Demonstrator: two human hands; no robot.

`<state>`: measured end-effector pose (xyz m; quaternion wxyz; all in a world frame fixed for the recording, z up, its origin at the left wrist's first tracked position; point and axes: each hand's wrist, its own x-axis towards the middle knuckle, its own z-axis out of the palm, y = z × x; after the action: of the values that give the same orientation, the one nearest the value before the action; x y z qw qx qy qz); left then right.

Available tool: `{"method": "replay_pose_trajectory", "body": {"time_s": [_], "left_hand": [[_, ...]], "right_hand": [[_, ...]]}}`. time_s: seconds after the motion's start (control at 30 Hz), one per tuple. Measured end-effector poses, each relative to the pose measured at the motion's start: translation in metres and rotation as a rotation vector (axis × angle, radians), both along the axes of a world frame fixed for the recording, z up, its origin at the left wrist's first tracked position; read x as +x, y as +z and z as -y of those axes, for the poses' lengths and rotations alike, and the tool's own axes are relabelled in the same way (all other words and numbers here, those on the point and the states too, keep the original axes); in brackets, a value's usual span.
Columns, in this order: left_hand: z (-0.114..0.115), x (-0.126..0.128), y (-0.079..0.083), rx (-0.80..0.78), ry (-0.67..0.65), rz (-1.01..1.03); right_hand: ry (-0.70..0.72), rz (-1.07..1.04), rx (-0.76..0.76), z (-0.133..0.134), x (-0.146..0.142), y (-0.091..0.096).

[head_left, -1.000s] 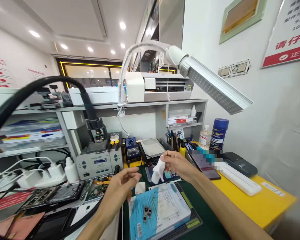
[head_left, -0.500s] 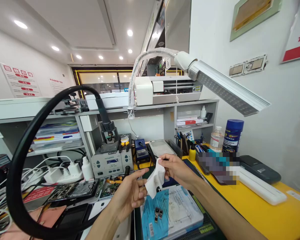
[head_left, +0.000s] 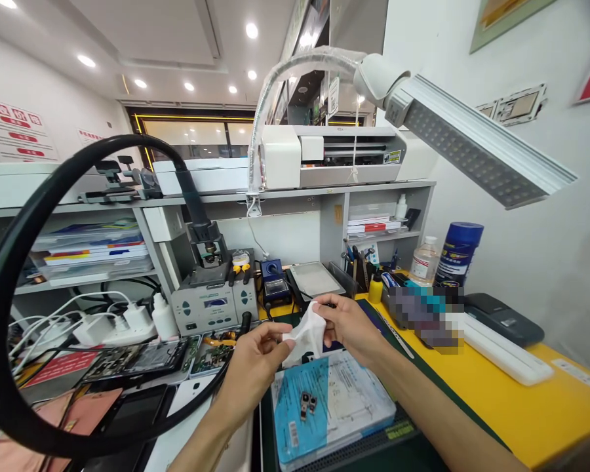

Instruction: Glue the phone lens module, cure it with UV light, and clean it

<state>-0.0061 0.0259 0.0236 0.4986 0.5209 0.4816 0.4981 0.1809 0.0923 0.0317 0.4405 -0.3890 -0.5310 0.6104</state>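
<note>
A thin white wipe (head_left: 307, 337) is stretched between my two hands above a blue-and-white packet. My left hand (head_left: 258, 354) pinches its left edge between thumb and fingers. At its upper right corner, my right hand (head_left: 343, 326) grips it with closed fingertips. Below the hands, the blue-and-white packet (head_left: 339, 400) lies on a dark green mat (head_left: 425, 452). Small dark camera modules (head_left: 307, 404) rest on top of the packet, apart from both hands.
A thick black hose (head_left: 10, 229) loops across the left from a grey rework station (head_left: 214, 307). Opened devices (head_left: 137, 364) and white chargers (head_left: 98, 329) crowd the left. A lamp (head_left: 482, 151) overhangs the right, above a blue spray can (head_left: 457, 255) and a clear bottle (head_left: 424, 261).
My left hand, open beside the wipe before, has closed on its left edge. The wipe is now spread wider between the hands. The view has shifted slightly.
</note>
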Motion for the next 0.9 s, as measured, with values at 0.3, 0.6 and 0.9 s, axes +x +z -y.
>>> {"method": "replay_pose_trajectory", "body": {"time_s": [0.3, 0.6, 0.9], "left_hand": [[0.001, 0.002, -0.004, 0.166, 0.026, -0.234], [0.001, -0.003, -0.002, 0.218, 0.06, -0.324], [0.004, -0.006, 0.004, 0.212, 0.083, -0.3]], "right_hand": [[-0.084, 0.0, -0.016, 0.003, 0.001, 0.002], [-0.066, -0.031, -0.001, 0.002, 0.005, 0.002], [0.155, 0.022, -0.018, 0.007, 0.01, 0.006]]}}
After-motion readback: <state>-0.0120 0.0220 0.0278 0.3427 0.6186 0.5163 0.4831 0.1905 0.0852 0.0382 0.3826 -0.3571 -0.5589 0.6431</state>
